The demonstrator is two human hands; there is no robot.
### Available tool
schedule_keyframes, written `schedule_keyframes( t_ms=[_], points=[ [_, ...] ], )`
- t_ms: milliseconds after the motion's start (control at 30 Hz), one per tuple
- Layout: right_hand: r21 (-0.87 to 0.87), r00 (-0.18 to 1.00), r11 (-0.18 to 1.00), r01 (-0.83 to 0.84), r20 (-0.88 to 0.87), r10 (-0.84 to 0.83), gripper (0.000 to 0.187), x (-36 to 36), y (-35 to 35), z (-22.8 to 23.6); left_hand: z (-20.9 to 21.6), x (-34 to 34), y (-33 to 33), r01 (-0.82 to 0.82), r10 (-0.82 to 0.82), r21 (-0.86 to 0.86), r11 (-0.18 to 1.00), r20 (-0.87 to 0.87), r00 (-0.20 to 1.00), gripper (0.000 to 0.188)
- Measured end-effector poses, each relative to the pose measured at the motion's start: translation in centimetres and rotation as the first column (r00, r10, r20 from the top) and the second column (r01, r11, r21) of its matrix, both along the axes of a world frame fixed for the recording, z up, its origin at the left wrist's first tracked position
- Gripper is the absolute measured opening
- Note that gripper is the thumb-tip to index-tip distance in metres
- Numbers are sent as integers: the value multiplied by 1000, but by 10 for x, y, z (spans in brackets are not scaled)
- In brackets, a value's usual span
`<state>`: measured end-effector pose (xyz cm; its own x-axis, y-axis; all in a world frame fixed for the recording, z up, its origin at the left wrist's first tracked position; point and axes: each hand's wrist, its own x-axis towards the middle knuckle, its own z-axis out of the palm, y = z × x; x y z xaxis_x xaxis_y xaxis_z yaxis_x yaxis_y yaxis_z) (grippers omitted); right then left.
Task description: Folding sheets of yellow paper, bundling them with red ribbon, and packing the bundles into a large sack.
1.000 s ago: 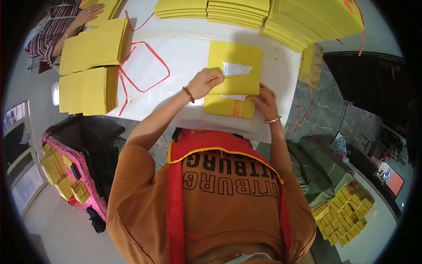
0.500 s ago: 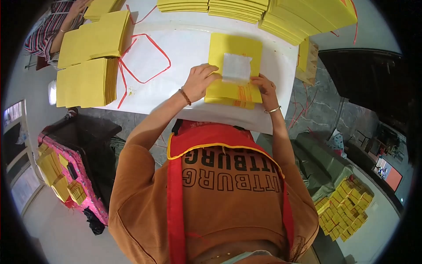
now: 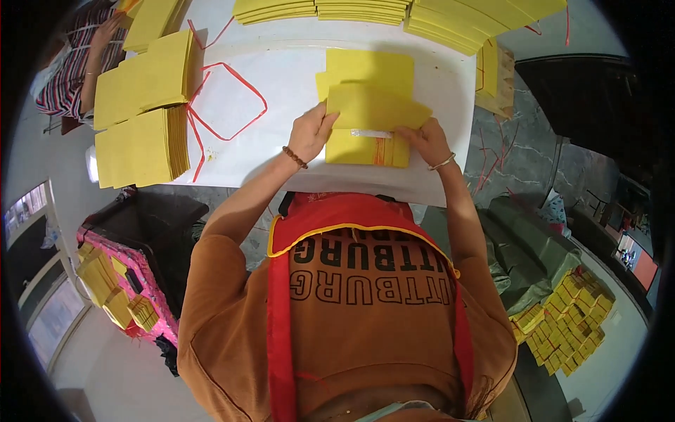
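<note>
Yellow paper sheet (image 3: 376,104), in the upper centre of the frame, raised across a yellow paper piece (image 3: 341,148) that bears a whitish glossy strip (image 3: 371,133) and red marks. The left hand (image 3: 309,137) pinches the sheet's left edge between thumb and fingers; the right hand (image 3: 427,143) is closed on its lower right corner. Further yellow paper (image 3: 370,63) lies directly above in the frame, on the white table (image 3: 295,70). At centre left, a loop of red strap (image 3: 262,95) lies near stacked yellow paper (image 3: 140,148); other yellow stacks (image 3: 365,10) line the top edge. A co-worker's hand (image 3: 107,32) appears at upper left, and small yellow bundles (image 3: 566,327) are heaped at lower right.
</note>
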<state>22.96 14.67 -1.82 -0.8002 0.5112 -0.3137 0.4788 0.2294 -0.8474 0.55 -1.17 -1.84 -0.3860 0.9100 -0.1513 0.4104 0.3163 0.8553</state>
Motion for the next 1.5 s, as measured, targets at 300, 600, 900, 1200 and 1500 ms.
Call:
schedule_keyframes(
  t_ms=[300, 600, 900, 1200, 1500],
  points=[
    [22, 852, 857, 515, -124, -508, 45, -30, -12, -12, -26, 5, 7, -204, 206, 48, 978, -36, 978, 21],
    [175, 820, 802, 571, -90, -565, 23, -47, -14, -13, -18, -5, 15, -197, 201, -84, 977, 39, 979, 28],
    [207, 845, 819, 534, -133, -518, 21, -44, -9, -26, 29, 2, 50, 187, -32, 106, 977, -788, 615, 53],
    [827, 964, 531, -182, 258, -71, 51, -56, -40, 0, -21, 23, 53, 313, -183, 40, 949, -739, 648, 47],
    [642, 947, 727, -245, 319, 37, 54, -52, -41, -1, 1, 6, 46, 507, -355, 30, 861, -679, 643, 58]
  ],
)
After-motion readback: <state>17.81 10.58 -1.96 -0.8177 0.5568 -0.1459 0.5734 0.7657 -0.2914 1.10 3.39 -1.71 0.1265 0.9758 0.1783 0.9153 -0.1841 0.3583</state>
